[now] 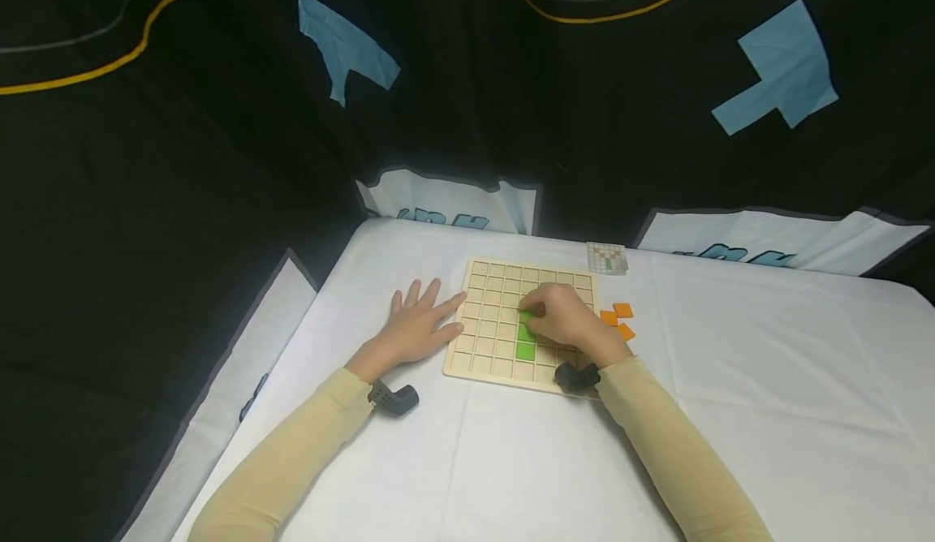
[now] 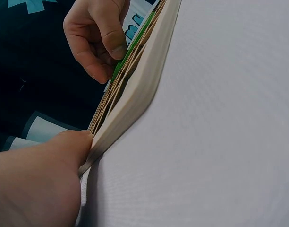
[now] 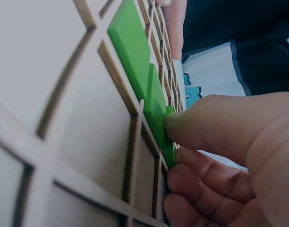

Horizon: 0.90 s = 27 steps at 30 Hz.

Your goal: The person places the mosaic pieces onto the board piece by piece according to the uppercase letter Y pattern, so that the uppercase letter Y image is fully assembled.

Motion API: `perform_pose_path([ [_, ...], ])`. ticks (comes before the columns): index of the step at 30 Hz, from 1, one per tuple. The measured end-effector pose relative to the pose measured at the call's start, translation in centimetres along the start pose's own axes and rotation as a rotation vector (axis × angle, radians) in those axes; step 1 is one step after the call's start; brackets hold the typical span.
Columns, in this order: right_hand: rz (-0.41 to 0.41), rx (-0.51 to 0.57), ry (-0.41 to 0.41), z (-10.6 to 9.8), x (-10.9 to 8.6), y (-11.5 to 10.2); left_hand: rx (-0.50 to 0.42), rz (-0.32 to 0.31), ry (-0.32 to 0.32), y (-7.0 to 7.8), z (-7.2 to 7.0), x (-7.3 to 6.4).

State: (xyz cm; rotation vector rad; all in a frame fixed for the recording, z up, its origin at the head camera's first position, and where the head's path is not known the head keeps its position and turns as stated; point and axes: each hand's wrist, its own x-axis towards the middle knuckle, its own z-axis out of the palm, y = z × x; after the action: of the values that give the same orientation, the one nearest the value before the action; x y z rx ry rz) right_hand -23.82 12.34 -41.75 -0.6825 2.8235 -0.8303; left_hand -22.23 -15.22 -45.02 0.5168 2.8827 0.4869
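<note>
A pale wooden grid board [image 1: 480,345] lies on the white cloth. Two green square tiles sit in neighbouring cells of one column, the nearest tile [image 1: 525,352] lowest. My right hand [image 1: 566,315] pinches a third green tile [image 3: 169,153] between thumb and fingers, just beyond those two in the same column; part of it is hidden by the fingers. The left hand [image 1: 412,331] lies with fingers spread beside the board, its thumb and index finger touching the left edge. In the left wrist view, its thumb [image 2: 71,144] rests against the board's corner.
Three orange square tiles [image 1: 623,311] lie off the board's right side. A small stack of cards [image 1: 607,260] with a printed grid is near its far right corner. Dark curtain [image 1: 570,120] hangs behind the table, whose white cloth [image 1: 767,380] stretches to the right.
</note>
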Motion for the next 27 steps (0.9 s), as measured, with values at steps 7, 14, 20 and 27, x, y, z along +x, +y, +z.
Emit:
perform_pose_path([
  [7,-0.006,-0.008,0.001,0.01,0.02,0.04,0.007,-0.002,-0.001,0.0,-0.06,0.0],
  [14,0.004,0.001,-0.001,0.09,-0.07,-0.08,0.004,-0.001,-0.002,-0.04,0.04,0.04],
  [20,0.016,0.002,0.0,0.26,-0.03,-0.08,0.007,0.0,-0.004,-0.12,0.08,0.08],
  [27,0.007,0.0,0.015,0.3,0.06,0.08,0.006,-0.001,-0.007,-0.08,0.05,0.15],
])
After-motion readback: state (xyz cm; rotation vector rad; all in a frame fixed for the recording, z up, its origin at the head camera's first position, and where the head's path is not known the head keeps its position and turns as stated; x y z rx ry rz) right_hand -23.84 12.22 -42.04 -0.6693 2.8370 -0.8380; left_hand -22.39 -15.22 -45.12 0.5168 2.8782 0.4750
